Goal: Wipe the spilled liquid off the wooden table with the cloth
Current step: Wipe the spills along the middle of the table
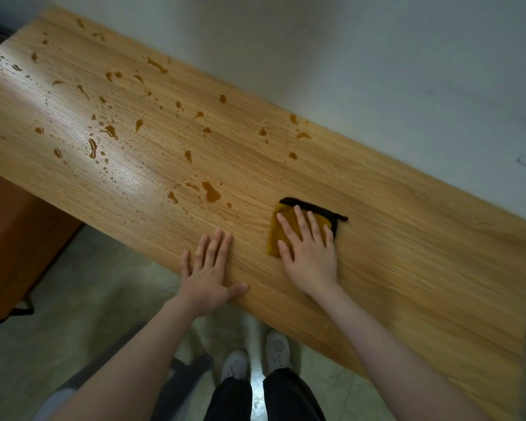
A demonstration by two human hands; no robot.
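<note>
wooden table (407, 268) along a pale wall, brown liquid (210, 191) spattered over its left and middle.
my right hand (308, 253) presses flat, fingers straight, on the folded mustard cloth (278, 235) just right of the nearest puddle, ready to sweep left; my left hand (207, 268) lies open at the near edge to brace me.

Right hand (308, 253) presses the cloth (281, 235) flat on the wooden table (407, 268); left hand (208, 268) rests flat beside brown spilled liquid (211, 192).
</note>
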